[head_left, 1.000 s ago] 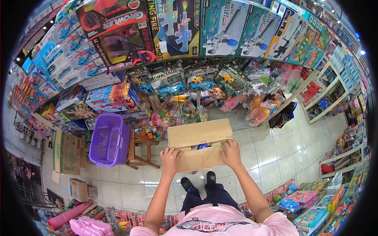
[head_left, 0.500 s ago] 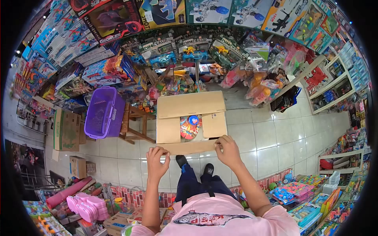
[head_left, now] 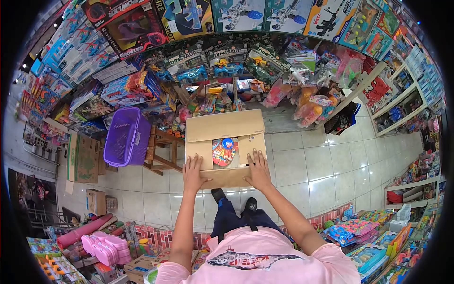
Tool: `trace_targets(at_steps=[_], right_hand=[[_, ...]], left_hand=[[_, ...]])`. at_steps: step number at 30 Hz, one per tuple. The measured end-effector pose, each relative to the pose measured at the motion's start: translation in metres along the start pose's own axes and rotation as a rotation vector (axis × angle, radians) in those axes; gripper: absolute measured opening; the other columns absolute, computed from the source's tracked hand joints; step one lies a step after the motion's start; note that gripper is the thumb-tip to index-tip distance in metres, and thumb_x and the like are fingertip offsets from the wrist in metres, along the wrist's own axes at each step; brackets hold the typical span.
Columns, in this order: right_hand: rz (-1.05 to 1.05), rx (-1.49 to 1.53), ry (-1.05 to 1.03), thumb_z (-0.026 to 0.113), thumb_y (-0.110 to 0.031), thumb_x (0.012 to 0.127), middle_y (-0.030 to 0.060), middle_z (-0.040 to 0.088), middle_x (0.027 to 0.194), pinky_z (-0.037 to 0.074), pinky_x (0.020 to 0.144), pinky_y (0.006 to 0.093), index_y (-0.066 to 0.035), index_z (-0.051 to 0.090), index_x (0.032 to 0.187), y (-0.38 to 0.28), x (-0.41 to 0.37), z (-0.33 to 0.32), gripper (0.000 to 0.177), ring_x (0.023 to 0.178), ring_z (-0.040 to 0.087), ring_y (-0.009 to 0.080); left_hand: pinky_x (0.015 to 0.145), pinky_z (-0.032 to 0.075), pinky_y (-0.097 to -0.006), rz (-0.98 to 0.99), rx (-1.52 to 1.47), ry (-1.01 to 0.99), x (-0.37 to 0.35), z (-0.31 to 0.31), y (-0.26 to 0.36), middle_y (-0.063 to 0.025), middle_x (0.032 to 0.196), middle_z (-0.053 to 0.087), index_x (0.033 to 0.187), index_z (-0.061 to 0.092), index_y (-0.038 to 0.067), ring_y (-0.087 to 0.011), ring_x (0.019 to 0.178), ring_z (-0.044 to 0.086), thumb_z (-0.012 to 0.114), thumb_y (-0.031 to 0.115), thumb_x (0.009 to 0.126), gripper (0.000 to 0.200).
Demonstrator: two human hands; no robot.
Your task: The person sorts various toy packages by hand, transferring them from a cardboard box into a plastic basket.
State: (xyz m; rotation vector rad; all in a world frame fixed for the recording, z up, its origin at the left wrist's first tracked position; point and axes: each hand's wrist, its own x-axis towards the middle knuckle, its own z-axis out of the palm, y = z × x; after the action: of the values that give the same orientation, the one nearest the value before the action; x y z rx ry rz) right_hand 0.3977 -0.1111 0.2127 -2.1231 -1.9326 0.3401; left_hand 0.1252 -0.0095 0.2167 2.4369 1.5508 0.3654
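In front of me is a brown cardboard box, with its far flap and side flaps folded inward. Through the gap between the flaps shows a colourful red package with a round blue part; the rest of the contents is hidden. My left hand lies on the near left corner of the box, fingers stretched forward over the side flap. On the near right corner rests my right hand, fingers likewise extended and spread. Between the two hands is the near flap, with both thumbs touching its ends.
Left of the box, a purple plastic basket stands beside a wooden stool. Shelves of boxed and bagged toys line the far side. More toys and pink cases are behind me. Tiled floor extends right.
Both hands have moved from pinching the near flap's edge to lying flat on the box's near corners. The near flap has tilted. In view, the box has shifted slightly left.
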Motion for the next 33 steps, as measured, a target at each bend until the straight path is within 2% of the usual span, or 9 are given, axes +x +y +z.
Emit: trace_targets(at_steps=[5,7,12,14,18,19,24,27,33], right_hand=[[0.015,-0.148,0.02,0.075,-0.024,0.078,0.0175,0.026,0.156,0.028,0.114,0.0467,-0.01,0.036,0.148,0.008,0.002,0.023,0.081,0.144,0.026,0.035],[0.015,-0.195,0.052,0.071,-0.021,0.081,0.0162,0.03,0.155,0.031,0.112,0.046,-0.012,0.039,0.146,0.011,0.005,0.031,0.073,0.143,0.03,0.0341],[0.025,-0.217,0.111,0.063,-0.014,0.086,0.0153,0.041,0.148,0.038,0.104,0.0455,-0.014,0.048,0.139,0.012,0.009,0.04,0.055,0.13,0.045,0.0335],[0.02,-0.245,0.116,0.063,-0.015,0.086,0.0154,0.041,0.147,0.038,0.104,0.0452,-0.013,0.048,0.138,0.011,0.008,0.039,0.054,0.128,0.046,0.0335],[0.06,-0.264,0.052,0.068,-0.022,0.085,0.0168,0.041,0.146,0.037,0.104,0.0469,-0.011,0.051,0.135,-0.004,0.015,0.028,0.054,0.129,0.044,0.0351],[0.064,-0.269,0.057,0.068,-0.022,0.085,0.0168,0.041,0.146,0.037,0.104,0.0469,-0.011,0.051,0.135,-0.011,0.018,0.023,0.054,0.129,0.044,0.0351],[0.209,-0.13,-0.015,0.07,-0.041,0.082,0.0189,0.041,0.143,0.033,0.104,0.0512,-0.005,0.05,0.134,-0.053,0.033,-0.01,0.067,0.13,0.039,0.0365],[0.264,0.136,0.016,0.067,-0.038,0.084,0.0197,0.041,0.142,0.032,0.105,0.0499,-0.003,0.05,0.134,-0.046,0.053,0.005,0.064,0.131,0.037,0.039],[0.218,0.071,0.152,0.068,-0.026,0.084,0.0213,0.038,0.145,0.03,0.109,0.0482,0.0,0.04,0.142,-0.045,0.092,0.016,0.069,0.134,0.035,0.0401]], left_hand=[[0.106,0.029,-0.0534,0.005,0.064,-0.013,0.001,0.026,-0.019,-0.006,0.149,0.042,0.14,0.049,0.016,-0.0345,0.136,0.037,0.088,0.038,0.06,0.092],[0.105,0.027,-0.0528,0.043,0.031,0.105,-0.002,0.036,-0.026,-0.0058,0.148,0.045,0.139,0.051,0.017,-0.0334,0.134,0.039,0.083,0.039,0.067,0.081],[0.105,0.026,-0.053,0.077,0.081,0.081,-0.002,0.045,-0.035,-0.0059,0.148,0.045,0.139,0.051,0.018,-0.0311,0.134,0.04,0.078,0.032,0.073,0.073],[0.105,0.025,-0.0499,0.09,0.075,0.107,-0.002,0.048,-0.038,-0.0073,0.147,0.046,0.139,0.051,0.016,-0.0311,0.133,0.04,0.08,0.025,0.067,0.078],[0.105,0.024,-0.0526,0.092,0.035,0.083,-0.001,0.046,-0.041,-0.0081,0.148,0.044,0.141,0.048,0.017,-0.0323,0.134,0.039,0.079,0.032,0.071,0.078],[0.105,0.024,-0.0543,0.102,0.06,0.019,0.0,0.041,-0.041,-0.0106,0.149,0.042,0.143,0.047,0.013,-0.034,0.134,0.039,0.071,0.045,0.081,0.074],[0.105,0.023,-0.0573,0.14,-0.084,-0.042,0.003,0.01,-0.038,-0.0139,0.15,0.039,0.143,0.046,0.009,-0.0366,0.134,0.038,0.066,0.049,0.084,0.074],[0.107,0.024,-0.0531,0.149,-0.081,-0.072,0.014,0.003,-0.042,-0.0158,0.147,0.042,0.142,0.045,0.005,-0.0359,0.134,0.038,0.064,0.045,0.087,0.07],[0.113,0.027,-0.0472,0.164,-0.304,-0.015,0.07,0.001,-0.046,-0.0179,0.148,0.039,0.142,0.04,-0.002,-0.0357,0.138,0.036,0.056,0.028,0.093,0.059]])
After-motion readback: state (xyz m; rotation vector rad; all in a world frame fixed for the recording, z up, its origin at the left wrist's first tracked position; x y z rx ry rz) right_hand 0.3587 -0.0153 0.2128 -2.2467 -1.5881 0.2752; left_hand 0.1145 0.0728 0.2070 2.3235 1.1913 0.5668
